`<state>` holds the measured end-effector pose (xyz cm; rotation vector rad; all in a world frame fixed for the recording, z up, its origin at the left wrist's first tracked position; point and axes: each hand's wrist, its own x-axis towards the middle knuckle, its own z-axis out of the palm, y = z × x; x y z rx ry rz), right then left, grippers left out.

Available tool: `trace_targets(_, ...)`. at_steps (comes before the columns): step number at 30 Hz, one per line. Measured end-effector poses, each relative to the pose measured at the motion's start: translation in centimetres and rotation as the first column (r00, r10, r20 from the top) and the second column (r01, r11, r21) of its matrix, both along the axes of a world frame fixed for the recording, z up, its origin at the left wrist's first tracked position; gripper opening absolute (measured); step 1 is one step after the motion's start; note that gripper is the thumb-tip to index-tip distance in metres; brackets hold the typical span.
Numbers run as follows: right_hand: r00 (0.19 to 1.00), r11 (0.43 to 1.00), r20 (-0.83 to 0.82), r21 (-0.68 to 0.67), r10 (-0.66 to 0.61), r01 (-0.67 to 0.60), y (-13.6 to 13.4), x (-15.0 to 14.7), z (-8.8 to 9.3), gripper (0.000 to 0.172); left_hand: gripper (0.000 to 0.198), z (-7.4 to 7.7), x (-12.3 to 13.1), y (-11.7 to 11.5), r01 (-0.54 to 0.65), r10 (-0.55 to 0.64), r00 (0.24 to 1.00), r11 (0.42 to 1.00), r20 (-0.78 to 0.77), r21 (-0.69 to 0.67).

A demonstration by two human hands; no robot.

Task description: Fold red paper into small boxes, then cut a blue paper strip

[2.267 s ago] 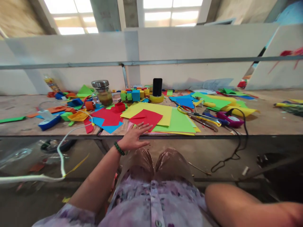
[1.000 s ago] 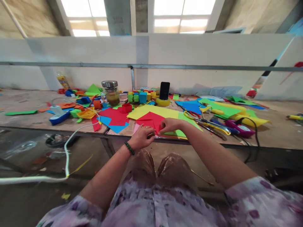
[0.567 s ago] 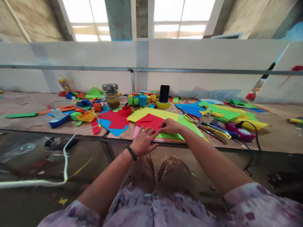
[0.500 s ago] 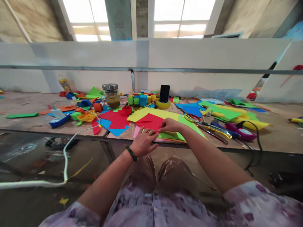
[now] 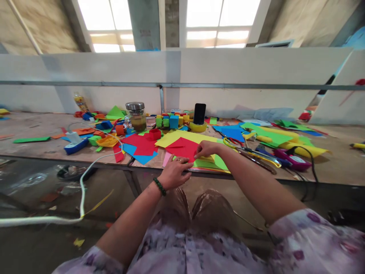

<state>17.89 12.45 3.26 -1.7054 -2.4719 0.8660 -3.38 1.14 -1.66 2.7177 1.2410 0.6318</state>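
A folded piece of red paper [image 5: 184, 147] lies in front of me on a pile of coloured sheets, a crease showing across its upper part. My left hand [image 5: 175, 173], with a ring and a green bead bracelet, rests at the table edge with its fingers stretched over the near side of the red paper. Bent over the right edge of that paper, my right hand [image 5: 207, 149] has thumb and fingertips pinched together on it. Beneath are a yellow sheet [image 5: 168, 137] and a green sheet [image 5: 221, 161]. The exact grip is partly hidden.
Left of the pile lie red paper [image 5: 142, 144] and a small red box [image 5: 155, 134]. A glass jar [image 5: 136, 118], a row of paper cubes [image 5: 173, 121] and a phone [image 5: 199, 113] stand behind. Scissors [image 5: 232, 142], a box cutter [image 5: 261, 156] and a white cable [image 5: 82, 190] lie around.
Both hands keep nearly the same places on the red paper. My right forearm has shifted slightly, covering more of the green sheet's right side. The camera view has moved a little.
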Motion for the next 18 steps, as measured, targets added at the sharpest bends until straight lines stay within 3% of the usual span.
trace_targets(8, 0.989, 0.989, -0.025, 0.003, -0.148, 0.148, 1.3, 2.8, -0.1, 0.036, 0.039, 0.4, 0.2, -0.4, -0.016, 0.015, 1.000, 0.999, -0.020, -0.033)
trace_targets(14, 0.987, 0.986, 0.019, 0.049, -0.162, 0.161, 1.1, 2.4, -0.5, 0.044, 0.048, -0.2, 0.1, -0.6, -0.018, 0.017, 1.000, 0.999, -0.013, -0.050)
trace_targets(18, 0.973, 0.973, 0.058, 0.080, -0.222, 0.217, 1.8, 2.3, -0.8, 0.040, 0.049, -0.3, 0.0, -0.6, -0.009, 0.009, 1.000, 0.998, -0.001, -0.066)
